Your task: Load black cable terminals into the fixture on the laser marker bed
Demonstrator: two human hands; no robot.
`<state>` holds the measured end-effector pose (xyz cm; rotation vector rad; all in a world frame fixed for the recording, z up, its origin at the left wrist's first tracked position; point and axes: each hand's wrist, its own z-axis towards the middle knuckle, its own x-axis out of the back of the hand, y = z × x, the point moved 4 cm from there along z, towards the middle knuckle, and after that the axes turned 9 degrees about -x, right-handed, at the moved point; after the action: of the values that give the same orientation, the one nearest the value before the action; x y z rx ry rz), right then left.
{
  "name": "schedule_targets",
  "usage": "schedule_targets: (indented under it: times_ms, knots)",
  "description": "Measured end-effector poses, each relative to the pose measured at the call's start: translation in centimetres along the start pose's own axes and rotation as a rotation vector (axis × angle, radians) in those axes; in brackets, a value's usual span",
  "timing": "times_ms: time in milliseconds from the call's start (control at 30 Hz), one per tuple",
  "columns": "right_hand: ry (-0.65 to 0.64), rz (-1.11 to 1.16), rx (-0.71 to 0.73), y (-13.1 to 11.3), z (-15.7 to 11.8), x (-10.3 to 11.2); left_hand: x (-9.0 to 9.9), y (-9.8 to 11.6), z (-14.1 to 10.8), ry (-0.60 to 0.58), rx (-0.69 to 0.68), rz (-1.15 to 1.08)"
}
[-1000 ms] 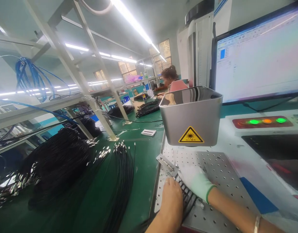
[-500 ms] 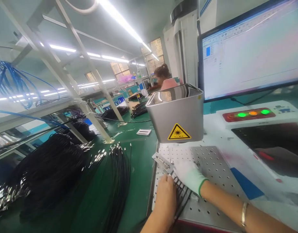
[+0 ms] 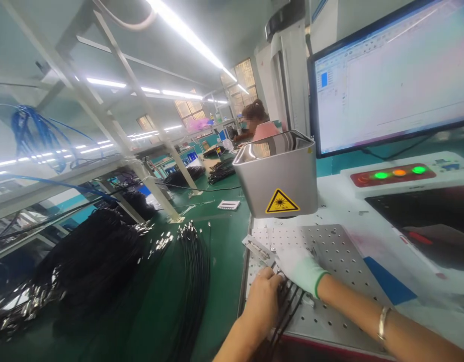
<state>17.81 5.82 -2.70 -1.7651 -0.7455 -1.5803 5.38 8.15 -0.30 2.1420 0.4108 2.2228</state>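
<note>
So the bare left hand (image 3: pixel 262 297) is curled over thin black cables (image 3: pixel 291 312), fingertips tucked out of sight, so I can't tell if it's pinching any. The white-gloved right hand (image 3: pixel 300 267) sits right beside it, fingers kinda blurry, grip also unclear. Cable ends are mostly covered near the flat silver slotted metal fixture (image 3: pixel 256 247), which lies tilted on the perforated grey metal plate (image 3: pixel 332 251). Bottom edge of the frame cuts off the cables.

single head-worn view, looking forward and steeply down, hands close, room receding beyond
</note>
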Motion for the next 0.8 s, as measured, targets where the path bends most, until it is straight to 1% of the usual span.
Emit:
schedule_targets:
  times_ms: [67,133,200,300,367,533,633,700,800]
  knots:
    - [0.026,0.009,-0.013,0.0,0.0,0.0,0.5,0.1,-0.5,0.027,0.104,-0.016]
    - [0.050,0.018,-0.019,0.0,0.0,0.0,0.7,0.4,-0.8,-0.001,0.218,0.015]
    - [0.062,0.025,-0.021,0.1,0.0,-0.1,0.6,0.9,-0.7,-0.089,0.281,0.051]
    - [0.064,0.030,-0.022,0.2,0.1,-0.2,0.1,1.4,-0.1,-0.198,0.324,0.085]
    - [0.061,0.034,-0.015,0.2,0.0,0.0,-0.4,1.5,0.3,-0.211,0.312,0.102]
    - [0.056,0.056,-0.007,0.1,-0.3,0.7,-2.6,0.6,0.4,-0.143,0.231,0.187]
    - [0.046,0.063,-0.015,0.1,-0.3,0.7,-3.8,0.0,0.4,-0.161,0.223,0.275]
    - [0.042,0.064,-0.008,0.1,-0.2,0.5,-4.0,0.2,0.5,-0.180,0.194,0.291]
    - [0.028,0.060,0.002,0.1,0.0,0.1,-3.5,1.1,0.7,-0.202,0.160,0.289]
